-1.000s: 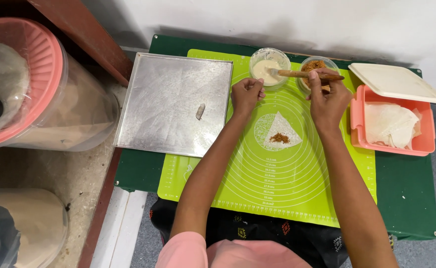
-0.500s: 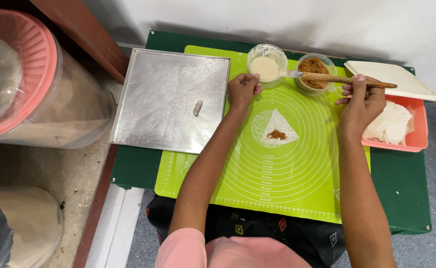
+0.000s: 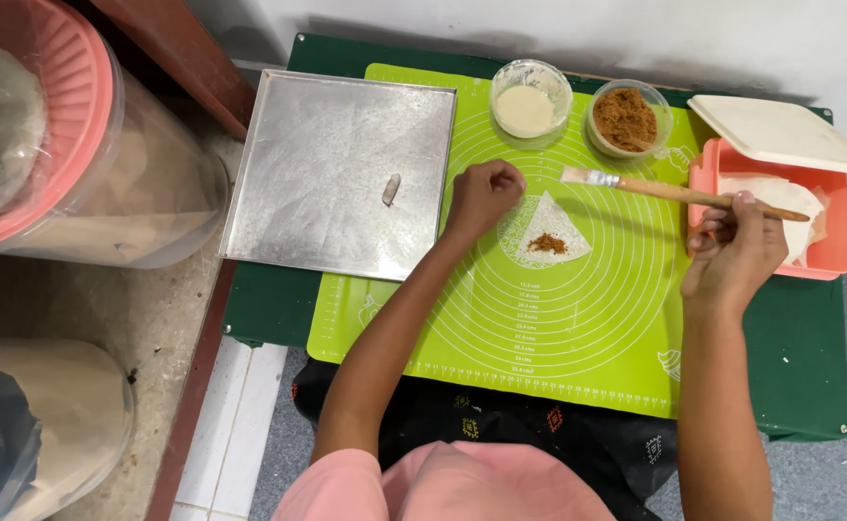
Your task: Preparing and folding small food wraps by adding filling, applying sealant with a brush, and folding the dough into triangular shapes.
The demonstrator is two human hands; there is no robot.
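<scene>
At frame centre, the left hand (image 3: pixel 481 196) pins a triangular pastry wrapper (image 3: pixel 551 230) with curled fingers. The right hand (image 3: pixel 732 256), centre right, grips a pastry brush (image 3: pixel 679 192), bristles pointing left toward the wrapper.

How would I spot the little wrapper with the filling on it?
Find the bright green mat on the dark green table. Near its upper middle, right beside the left hand, lies a thin white triangular wrapper. Unlike the plain sheets in the pink box, it carries a brown dab.
</scene>
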